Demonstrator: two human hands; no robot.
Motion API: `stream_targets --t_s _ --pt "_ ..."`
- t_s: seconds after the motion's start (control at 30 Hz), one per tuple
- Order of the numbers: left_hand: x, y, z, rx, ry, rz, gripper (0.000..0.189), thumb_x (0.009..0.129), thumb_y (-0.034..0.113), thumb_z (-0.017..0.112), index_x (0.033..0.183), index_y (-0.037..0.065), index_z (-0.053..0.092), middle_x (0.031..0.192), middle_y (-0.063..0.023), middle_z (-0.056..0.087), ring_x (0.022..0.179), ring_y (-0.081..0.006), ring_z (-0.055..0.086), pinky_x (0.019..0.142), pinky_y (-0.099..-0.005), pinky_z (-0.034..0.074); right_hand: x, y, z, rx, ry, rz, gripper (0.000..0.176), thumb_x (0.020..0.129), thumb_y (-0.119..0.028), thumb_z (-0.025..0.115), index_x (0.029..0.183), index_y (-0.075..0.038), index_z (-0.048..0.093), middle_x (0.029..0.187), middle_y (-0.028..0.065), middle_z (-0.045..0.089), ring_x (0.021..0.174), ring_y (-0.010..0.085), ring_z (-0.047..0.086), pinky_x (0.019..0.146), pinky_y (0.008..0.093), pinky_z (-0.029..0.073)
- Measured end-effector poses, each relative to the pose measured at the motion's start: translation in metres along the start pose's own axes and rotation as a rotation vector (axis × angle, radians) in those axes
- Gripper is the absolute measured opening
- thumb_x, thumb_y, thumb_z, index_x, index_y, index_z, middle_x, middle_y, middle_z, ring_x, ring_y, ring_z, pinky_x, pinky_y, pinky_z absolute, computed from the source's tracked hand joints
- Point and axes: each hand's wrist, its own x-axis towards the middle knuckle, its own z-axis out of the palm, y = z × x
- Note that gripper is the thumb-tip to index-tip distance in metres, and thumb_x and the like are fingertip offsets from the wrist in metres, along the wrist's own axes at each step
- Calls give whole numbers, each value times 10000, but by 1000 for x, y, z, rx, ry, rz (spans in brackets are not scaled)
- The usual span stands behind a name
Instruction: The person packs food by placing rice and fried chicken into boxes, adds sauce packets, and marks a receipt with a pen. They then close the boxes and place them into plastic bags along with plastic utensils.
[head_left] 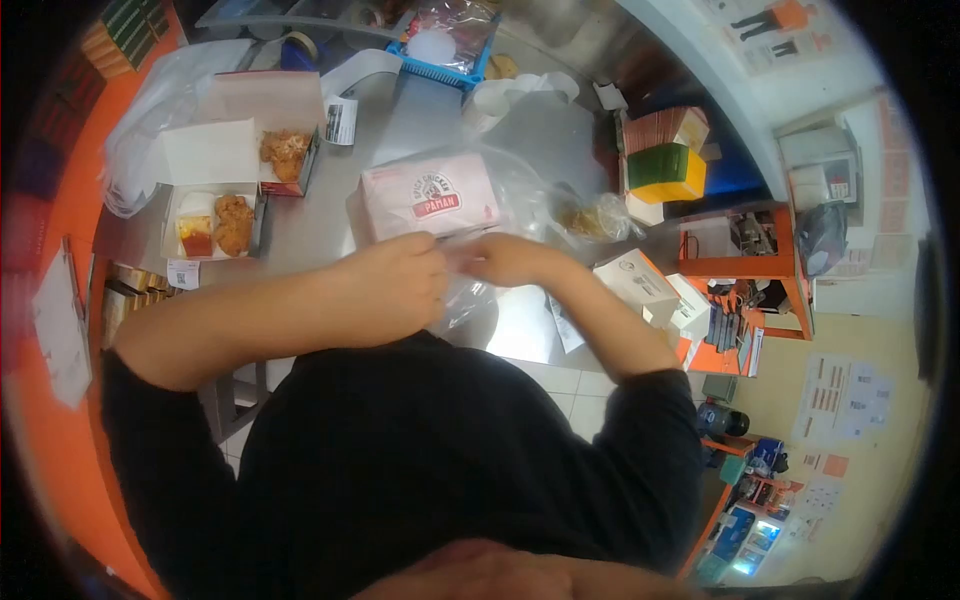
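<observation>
In the head view, a closed white-pink box (400,196) with a red chicken logo lies on the steel counter (405,110). A clear plastic bag (466,302) spreads beside the box and hangs down at its near edge. My left hand (405,285) is closed at the bag's near part, its fingers curled and partly hidden behind the back of the hand. Close to it, my right hand (505,258) pinches the same plastic, fingertips slightly blurred. Right of the box, the bag overlaps a small clear bag (605,218) with yellowish contents.
Two open boxes with fried chicken (235,225) stand at the left, near a pile of clear bags (150,140). A blue basket (440,70) sits at the back. Folded cartons (640,285) and a green-yellow box (665,173) are at the right, beside an orange shelf (740,265).
</observation>
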Motion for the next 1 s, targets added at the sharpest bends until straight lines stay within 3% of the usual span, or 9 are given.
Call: stream_targets --t_s 0.07,0.2,0.23,0.3,0.57,0.7,0.77,0.87,1.0 --pt "13 8 1 -40 -40 -16 48 699 171 561 698 136 593 740 -5 548 814 -176 546 822 -330 390 21 -4 21 303 -150 -199 481 885 -381 448 1205 -32 536 1234 190 538 1153 295 501 949 377 390" --pt "9 15 -14 -202 -354 -230 47 713 108 576 749 115 606 766 -58 599 824 -203 582 793 -337 405 140 129 137 -560 619 28 451 879 -373 437 1221 -88 513 1208 194 546 1111 294 526 904 401 407" --pt "11 18 -16 -212 -361 -242 47 713 108 576 749 115 606 766 -58 599 824 -203 582 793 -337 405 124 113 115 -555 608 15 451 879 -373 437 1221 -88 513 1208 194 546 1111 294 526 904 401 407" --pt "18 21 -18 -213 -524 -361 141 736 65 568 871 92 599 816 -106 630 811 -240 621 747 -390 449 69 59 48 -183 -153 -35 549 856 -308 539 1349 -106 410 1240 170 535 1158 304 499 991 354 366" --pt "49 0 237 -91 -468 -762 347 803 134 515 1133 33 551 826 -172 651 757 -309 649 603 -444 493 -9 35 21 -311 118 -139 301 839 -154 510 1115 -86 607 1068 155 627 983 323 583 856 370 444" --pt "63 2 184 -81 -730 -654 285 852 160 484 1064 69 652 957 -102 674 838 -267 655 660 -417 512 18 51 17 42 179 -497 248 830 -135 494 1009 -70 653 1000 178 633 947 349 589 845 399 453" --pt "71 7 150 -184 -876 -644 278 837 162 501 1047 62 655 937 -108 673 827 -285 652 659 -422 511 80 77 53 -199 80 -110 245 808 -158 523 991 -64 656 992 181 631 930 348 596 830 410 462" --pt "58 22 136 -142 -548 -721 259 820 151 497 1006 45 642 875 -120 665 801 -287 653 654 -445 508 90 98 74 -153 340 -131 256 807 -209 543 988 -61 647 1000 188 630 942 352 592 826 419 463" --pt "74 15 147 -298 -402 -773 254 820 151 477 997 45 625 900 -136 654 827 -282 650 702 -465 505 79 85 63 -257 118 -180 278 810 -249 557 1014 -72 622 1035 192 620 943 356 590 823 432 467"
